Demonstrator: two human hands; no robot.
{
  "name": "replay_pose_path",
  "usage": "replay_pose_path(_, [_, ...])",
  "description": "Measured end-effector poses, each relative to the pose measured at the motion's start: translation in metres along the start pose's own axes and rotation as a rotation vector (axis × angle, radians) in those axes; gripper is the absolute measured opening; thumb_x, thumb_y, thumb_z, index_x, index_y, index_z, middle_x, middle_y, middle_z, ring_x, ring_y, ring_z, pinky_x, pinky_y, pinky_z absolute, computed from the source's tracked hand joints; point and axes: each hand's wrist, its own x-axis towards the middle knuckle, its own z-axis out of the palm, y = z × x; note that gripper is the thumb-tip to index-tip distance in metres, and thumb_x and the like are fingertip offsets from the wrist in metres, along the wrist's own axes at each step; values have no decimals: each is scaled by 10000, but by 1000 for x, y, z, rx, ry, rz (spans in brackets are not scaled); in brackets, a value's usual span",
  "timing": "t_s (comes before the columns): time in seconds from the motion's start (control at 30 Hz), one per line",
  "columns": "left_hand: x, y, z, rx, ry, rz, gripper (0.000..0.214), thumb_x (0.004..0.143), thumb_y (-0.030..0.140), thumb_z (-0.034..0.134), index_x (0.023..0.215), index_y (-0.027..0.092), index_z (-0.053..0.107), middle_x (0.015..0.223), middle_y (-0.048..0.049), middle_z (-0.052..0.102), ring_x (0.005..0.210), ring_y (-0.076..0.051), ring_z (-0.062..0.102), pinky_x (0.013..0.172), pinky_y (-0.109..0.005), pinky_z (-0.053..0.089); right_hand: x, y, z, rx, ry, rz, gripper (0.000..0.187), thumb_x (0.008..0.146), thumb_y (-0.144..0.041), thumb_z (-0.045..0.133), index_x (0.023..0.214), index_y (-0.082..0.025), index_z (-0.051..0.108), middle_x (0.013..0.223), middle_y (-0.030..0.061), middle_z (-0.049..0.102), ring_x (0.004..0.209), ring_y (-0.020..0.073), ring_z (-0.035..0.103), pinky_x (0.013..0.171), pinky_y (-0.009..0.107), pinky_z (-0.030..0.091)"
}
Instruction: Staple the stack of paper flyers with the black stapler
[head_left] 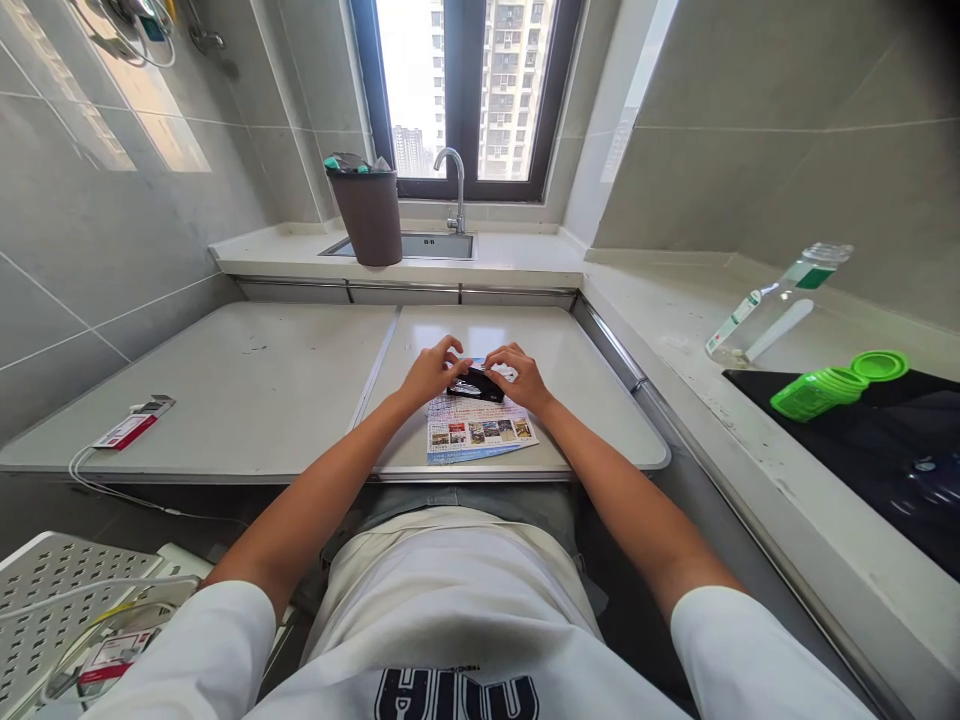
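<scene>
A small shiny black packet-like thing (478,386) lies over printed leaflets (480,435) near the middle front of the table; its exact kind is too small to make out. My left hand (435,368) grips its left end between thumb and fingers. At the other end, the thumb and fingers of my right hand (519,374) pinch its upper right edge. The leaflets show text and small pictures, with a blue sheet peeking out below. Part of the paper is hidden under the black thing and my hands.
A white table (300,380) spans the front. On its left lies a red-and-white box (135,422) with a cable. Behind, a brown bin (367,215) stands by the sink (439,245). The right counter holds a clear bottle (780,300) and a green bottle (817,393).
</scene>
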Motion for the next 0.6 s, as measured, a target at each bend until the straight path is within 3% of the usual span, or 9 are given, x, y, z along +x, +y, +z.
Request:
replay_pose_path(0.07, [6, -12, -16, 167, 185, 17, 270, 1031, 501, 663, 1017, 238, 603, 704, 26, 738, 542, -142, 631, 614, -255, 428, 0, 8, -6, -57, 65, 81, 78, 998, -312, 724, 933, -270, 734, 990, 46, 805, 956, 263, 672, 939, 467, 553])
replay_pose_path(0.13, [12, -29, -36, 231, 366, 1, 256, 1056, 454, 619, 935, 229, 615, 595, 38, 628, 552, -152, 590, 653, -269, 430, 1, 19, -12, -163, 131, 211, 29, 936, -237, 729, 916, -253, 743, 979, 56, 805, 937, 267, 655, 924, 451, 555])
replay_pose_path(0.2, [18, -49, -53, 268, 420, -64, 283, 1093, 447, 545, 939, 225, 627, 593, 29, 605, 563, -168, 588, 674, -283, 446, 1, 30, -20, -318, 144, 410, 64, 901, -189, 716, 916, -234, 759, 994, 68, 813, 935, 270, 654, 948, 441, 556])
replay_pose_path(0.27, [21, -69, -64, 437, 399, -119, 262, 1108, 382, 487, 992, 222, 658, 702, -14, 679, 664, -198, 648, 743, -309, 485, 0, 41, -27, -458, 115, 606, 116, 902, -160, 685, 930, -213, 784, 1027, 90, 824, 989, 284, 673, 1015, 446, 547])
replay_pose_path(0.37, [20, -95, -68, 513, 304, -142, 146, 996, 206, 572, 1054, 203, 706, 1019, -113, 787, 916, -257, 725, 923, -375, 549, -6, 53, -37, -558, 82, 777, 211, 896, -112, 639, 961, -179, 828, 1067, 139, 833, 1131, 330, 690, 1093, 472, 525])
replay_pose_path(0.47, [15, -111, -62, 563, 210, -131, 265, 912, 153, 634, 1154, 184, 738, 1301, -174, 747, 1201, -327, 703, 1132, -465, 529, -12, 60, -45, -598, 53, 867, 277, 890, -100, 630, 1029, -154, 863, 1117, 171, 831, 1240, 356, 677, 1123, 481, 519])
replay_pose_path(0.6, [12, -121, -57, 621, 144, -150, 389, 960, 195, 612, 1329, 149, 727, 1520, -213, 655, 1434, -382, 609, 1254, -546, 471, -17, 66, -48, -621, -15, 947, 366, 873, -100, 638, 1146, -154, 876, 1179, 184, 827, 1348, 367, 632, 1122, 468, 529])
